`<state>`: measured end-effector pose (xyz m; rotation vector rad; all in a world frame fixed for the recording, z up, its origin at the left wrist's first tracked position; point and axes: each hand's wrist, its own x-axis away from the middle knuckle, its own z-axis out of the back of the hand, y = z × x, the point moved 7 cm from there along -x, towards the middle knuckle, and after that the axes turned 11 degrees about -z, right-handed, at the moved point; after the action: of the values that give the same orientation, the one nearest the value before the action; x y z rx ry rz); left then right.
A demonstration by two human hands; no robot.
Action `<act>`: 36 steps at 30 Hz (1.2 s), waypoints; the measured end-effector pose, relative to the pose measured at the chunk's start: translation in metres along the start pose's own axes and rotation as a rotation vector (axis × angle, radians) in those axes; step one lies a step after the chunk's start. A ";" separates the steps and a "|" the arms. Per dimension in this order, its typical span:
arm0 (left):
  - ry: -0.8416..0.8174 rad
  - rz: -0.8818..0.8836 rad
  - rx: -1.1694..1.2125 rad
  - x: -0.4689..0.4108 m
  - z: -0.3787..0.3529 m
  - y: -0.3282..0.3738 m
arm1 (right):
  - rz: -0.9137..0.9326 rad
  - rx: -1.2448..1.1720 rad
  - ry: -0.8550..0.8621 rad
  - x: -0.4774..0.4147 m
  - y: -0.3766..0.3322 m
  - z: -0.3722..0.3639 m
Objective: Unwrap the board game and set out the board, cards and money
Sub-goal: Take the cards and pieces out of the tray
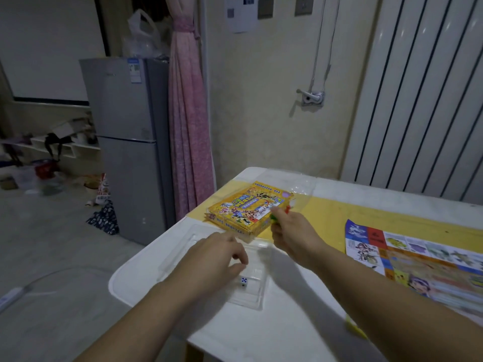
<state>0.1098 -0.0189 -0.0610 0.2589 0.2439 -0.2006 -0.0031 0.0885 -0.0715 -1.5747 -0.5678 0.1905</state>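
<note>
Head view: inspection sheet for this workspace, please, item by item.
Surface: white table with a yellow runner across it.
Job's things: yellow game box lying flat; board unfolded at right; die in a clear tray.
Clutter: clear wrap behind the box.
Hands: left hand curled over the tray, grip unclear; right hand pinches green and red pieces beside the box.
Cables: cord down the wall; power strip on the floor.
Surroundings: fridge, pink curtain, radiator.
</note>
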 end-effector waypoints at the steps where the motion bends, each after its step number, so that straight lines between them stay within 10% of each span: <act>1: -0.085 -0.017 -0.058 -0.002 -0.002 0.006 | -0.095 -0.168 -0.026 0.006 0.005 0.005; 9: -0.368 0.034 -0.451 -0.024 -0.014 0.026 | -0.443 -0.679 -0.061 0.041 0.034 0.032; 15: -0.160 -0.016 -0.247 -0.031 0.010 0.041 | -0.483 -0.861 -0.037 0.066 0.043 0.052; 36: -0.020 -0.504 0.332 -0.115 -0.050 0.391 | -0.072 -0.752 0.372 0.272 0.010 0.329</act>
<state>0.0786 0.3842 0.0109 0.5232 0.2528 -0.7460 0.0839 0.5056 -0.0546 -2.2393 -0.4162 -0.4148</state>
